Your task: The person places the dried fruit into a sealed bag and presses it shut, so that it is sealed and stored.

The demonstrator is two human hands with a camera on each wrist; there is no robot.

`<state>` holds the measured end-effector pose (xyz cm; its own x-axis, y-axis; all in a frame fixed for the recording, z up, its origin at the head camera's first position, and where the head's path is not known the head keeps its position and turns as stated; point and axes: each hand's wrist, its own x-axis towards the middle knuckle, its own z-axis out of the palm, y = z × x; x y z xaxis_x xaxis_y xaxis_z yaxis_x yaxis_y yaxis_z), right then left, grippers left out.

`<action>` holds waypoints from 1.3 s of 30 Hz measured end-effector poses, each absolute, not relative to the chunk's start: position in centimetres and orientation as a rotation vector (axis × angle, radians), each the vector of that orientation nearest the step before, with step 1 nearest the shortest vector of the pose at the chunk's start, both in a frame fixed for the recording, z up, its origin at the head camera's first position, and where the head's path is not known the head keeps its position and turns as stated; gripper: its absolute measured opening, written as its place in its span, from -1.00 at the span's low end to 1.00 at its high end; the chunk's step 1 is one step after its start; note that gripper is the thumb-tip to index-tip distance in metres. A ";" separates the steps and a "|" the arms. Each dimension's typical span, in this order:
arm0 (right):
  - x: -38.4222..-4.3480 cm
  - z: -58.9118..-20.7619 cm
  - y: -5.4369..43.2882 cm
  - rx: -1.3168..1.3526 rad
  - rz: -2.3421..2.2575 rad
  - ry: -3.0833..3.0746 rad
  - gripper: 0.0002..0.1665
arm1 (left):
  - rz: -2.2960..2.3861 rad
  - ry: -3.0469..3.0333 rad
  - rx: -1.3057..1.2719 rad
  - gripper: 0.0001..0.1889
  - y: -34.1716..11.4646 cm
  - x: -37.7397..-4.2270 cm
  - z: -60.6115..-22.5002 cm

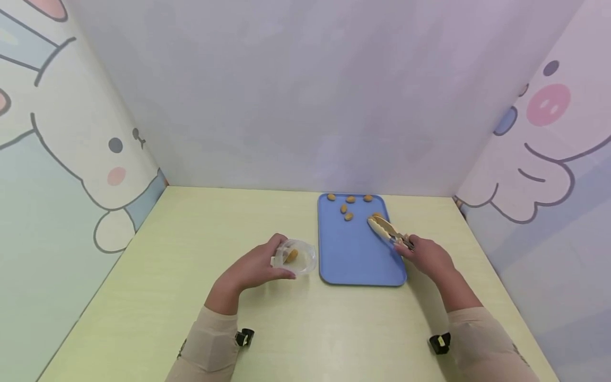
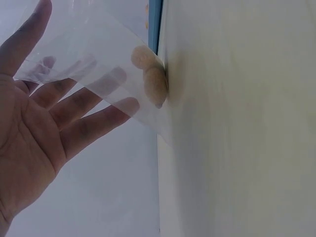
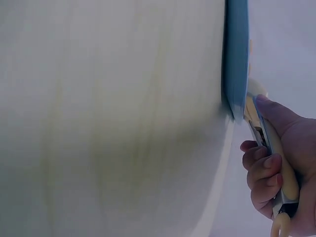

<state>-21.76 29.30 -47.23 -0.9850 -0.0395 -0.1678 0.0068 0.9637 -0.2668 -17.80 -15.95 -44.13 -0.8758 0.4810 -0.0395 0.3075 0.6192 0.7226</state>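
Note:
My left hand (image 1: pixel 260 265) holds a clear plastic bag (image 1: pixel 305 258) between the thumb and spread fingers, its mouth facing up. In the left wrist view, tan oval nuts (image 2: pixel 155 85) lie at the bottom of the bag, low over the table. My right hand (image 1: pixel 429 257) grips a pair of tongs (image 3: pixel 277 153) with cream tips and metal arms. Those tips (image 1: pixel 378 227) point away from me over the right side of the blue tray (image 1: pixel 355 254), right at a nut (image 1: pixel 376 215) they partly hide.
Several more nuts (image 1: pixel 349 216) lie across the tray's far end. The tray stands on a pale wooden table (image 1: pixel 224 212), its far edge close to the back wall (image 1: pixel 305 106). Side walls with cartoon animals (image 1: pixel 114 175) border the table left and right.

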 end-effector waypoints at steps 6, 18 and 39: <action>-21.8 -47.8 29.4 -0.019 -0.382 2.966 -0.33 | 1.096 2.629 0.649 -0.23 -16.0 -17.9 -44.3; -21.1 -46.7 29.7 -0.069 -0.411 3.061 -0.35 | 1.095 2.630 0.635 -0.24 -15.9 -17.8 -44.2; -18.7 -43.8 26.6 -0.360 -0.368 3.213 -0.38 | 1.115 2.604 0.668 -0.18 -15.8 -17.9 -44.2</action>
<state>-18.72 26.57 -43.80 -0.9694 -0.2049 0.1353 -0.2303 0.9501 -0.2105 -17.86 -15.79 -44.25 -0.8695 0.4929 -0.0314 0.3175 0.6064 0.7290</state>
